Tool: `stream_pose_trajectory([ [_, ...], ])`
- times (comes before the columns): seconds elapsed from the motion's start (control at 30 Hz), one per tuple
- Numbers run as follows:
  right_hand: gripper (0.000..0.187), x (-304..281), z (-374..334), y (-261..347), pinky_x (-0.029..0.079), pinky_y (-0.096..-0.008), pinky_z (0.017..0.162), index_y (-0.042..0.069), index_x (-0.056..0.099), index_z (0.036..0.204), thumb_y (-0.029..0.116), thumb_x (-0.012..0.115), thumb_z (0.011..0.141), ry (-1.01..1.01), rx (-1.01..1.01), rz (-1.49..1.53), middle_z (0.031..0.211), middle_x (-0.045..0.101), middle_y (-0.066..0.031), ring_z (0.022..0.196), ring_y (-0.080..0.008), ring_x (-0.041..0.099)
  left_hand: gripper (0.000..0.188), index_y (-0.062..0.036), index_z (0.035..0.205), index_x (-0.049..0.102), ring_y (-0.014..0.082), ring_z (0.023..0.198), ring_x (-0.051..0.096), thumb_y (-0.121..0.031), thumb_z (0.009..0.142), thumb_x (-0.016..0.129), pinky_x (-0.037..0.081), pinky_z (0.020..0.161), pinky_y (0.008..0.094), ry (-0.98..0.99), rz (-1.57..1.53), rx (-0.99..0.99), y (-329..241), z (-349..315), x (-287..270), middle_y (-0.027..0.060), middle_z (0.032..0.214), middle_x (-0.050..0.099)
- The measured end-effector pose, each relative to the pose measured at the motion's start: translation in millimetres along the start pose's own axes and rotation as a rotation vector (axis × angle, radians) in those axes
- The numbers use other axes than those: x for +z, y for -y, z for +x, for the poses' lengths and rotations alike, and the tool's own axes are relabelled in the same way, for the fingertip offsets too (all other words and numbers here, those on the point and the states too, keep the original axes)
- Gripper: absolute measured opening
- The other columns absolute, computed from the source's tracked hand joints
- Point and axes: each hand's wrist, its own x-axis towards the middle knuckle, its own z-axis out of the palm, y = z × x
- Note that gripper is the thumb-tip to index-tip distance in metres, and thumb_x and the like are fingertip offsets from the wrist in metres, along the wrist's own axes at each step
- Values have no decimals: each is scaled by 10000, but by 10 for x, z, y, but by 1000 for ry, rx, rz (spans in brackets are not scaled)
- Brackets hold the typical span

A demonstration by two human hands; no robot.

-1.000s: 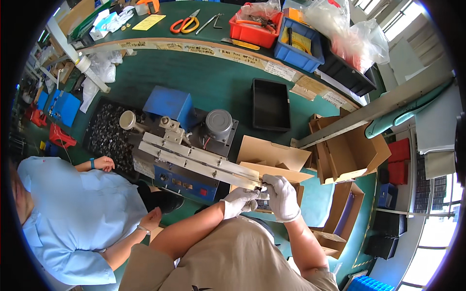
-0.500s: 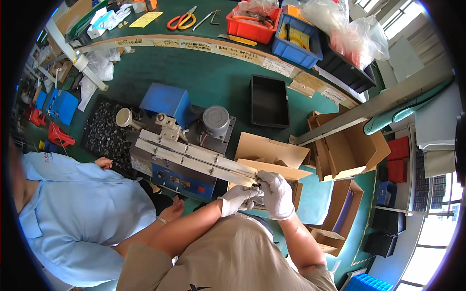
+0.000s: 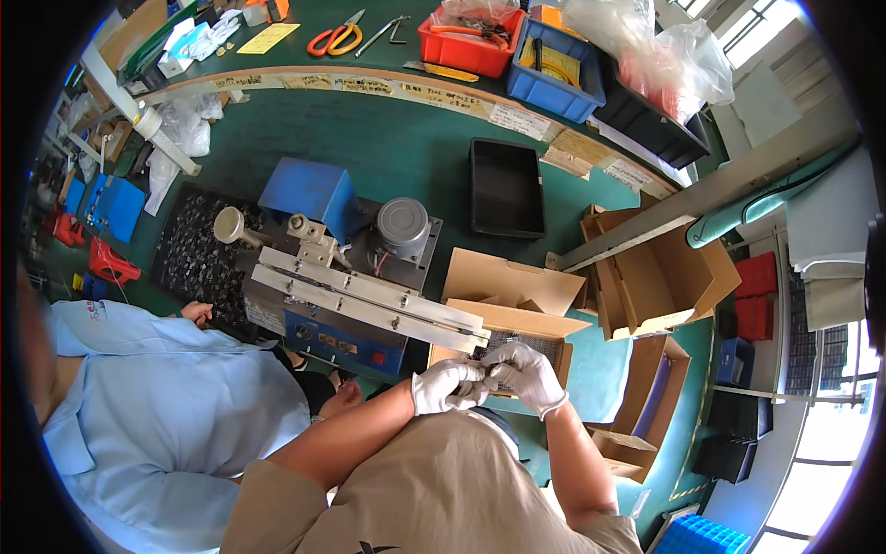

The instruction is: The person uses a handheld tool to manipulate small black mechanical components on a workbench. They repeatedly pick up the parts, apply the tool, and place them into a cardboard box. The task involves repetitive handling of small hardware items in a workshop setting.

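My left hand [image 3: 448, 386] and my right hand [image 3: 528, 375], both in white gloves, meet just beyond the lower right end of a long pale metal rail [image 3: 369, 310]. The fingers of each are closed in a pinch, tip to tip. What they hold is too small and too hidden by the gloves to name. The rail belongs to a bench machine with a blue housing [image 3: 309, 198], a round grey motor [image 3: 403, 226] and a blue control panel [image 3: 343, 343]. Behind my hands, an open cardboard box [image 3: 565, 355] holds many small grey parts.
A co-worker in a light blue shirt [image 3: 175, 397] sits close on my left. Small dark pieces cover a black mat [image 3: 198, 249]. An empty black tray [image 3: 508, 189] lies behind the machine. Cardboard boxes [image 3: 660, 277] stand at right; a shelf [image 3: 369, 85] bears scissors [image 3: 335, 37] and bins.
My right hand has come down from the rail's end toward my left hand. Both hands are now together, slightly nearer to me and apart from the rail.
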Motion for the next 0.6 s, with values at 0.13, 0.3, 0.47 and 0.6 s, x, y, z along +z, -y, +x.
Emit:
stream_pose_trajectory([
  [0.13,119,-28,77,253,545,-390,765,25,667,986,16,702,872,-374,-273,-537,925,695,-148,842,-324,676,489,20,1145,637,130,490,511,-438,1056,490,310,364,222,-61,9,59,-32,19,38,119,813,672],
  [0.3,118,123,206,351,550,-403,769,40,673,982,22,702,869,-383,-339,-704,927,702,-140,852,-335,682,505,-24,1223,629,120,516,489,-476,1055,478,336,430,212,-185,36,83,2,51,-14,114,849,687],
  [0.47,208,294,277,250,540,-379,761,61,683,1013,0,746,824,-456,-465,-687,932,672,-120,840,-314,658,423,-50,1253,575,196,740,623,-410,1070,453,465,576,257,-70,98,218,36,-3,-111,146,1025,696],
  [0.6,294,371,181,426,527,-367,748,62,689,1062,-24,766,792,-600,-403,-633,943,653,-104,837,-289,632,415,-20,1329,514,358,1132,654,-333,1083,397,556,933,397,104,-286,159,-46,-48,11,188,1238,641],
])
